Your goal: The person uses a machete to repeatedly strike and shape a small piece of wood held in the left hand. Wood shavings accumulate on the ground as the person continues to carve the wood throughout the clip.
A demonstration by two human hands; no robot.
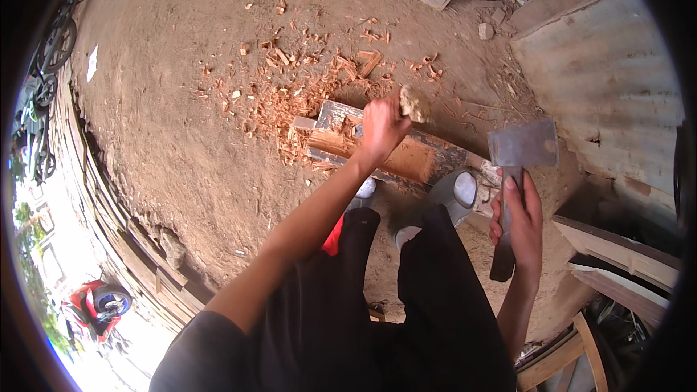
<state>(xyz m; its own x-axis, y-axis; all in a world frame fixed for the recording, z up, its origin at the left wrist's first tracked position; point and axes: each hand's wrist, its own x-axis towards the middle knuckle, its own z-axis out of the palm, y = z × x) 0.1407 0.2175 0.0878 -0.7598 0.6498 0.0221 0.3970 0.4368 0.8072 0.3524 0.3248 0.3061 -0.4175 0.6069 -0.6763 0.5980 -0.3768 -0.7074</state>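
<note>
My left hand (385,128) is closed around an upright tool, apparently a chisel, whose frayed pale handle top (413,104) sticks out above the fist. Below it lies a weathered wooden beam (418,159) with a freshly cut, reddish hollow along its face; the tool's lower end is mostly hidden by my hand. My right hand (524,212) grips the dark handle of a mallet, its broad grey head (523,142) raised over the beam's right end. Both my shoes flank the near side of the beam.
Wood chips (287,131) are scattered over the dirt ground around the beam. Rusty corrugated sheets (595,80) stand at the right, above stacked boards and frames (613,247). Long planks (116,225) run along the left, with a red motorbike (87,308) and other bikes beyond.
</note>
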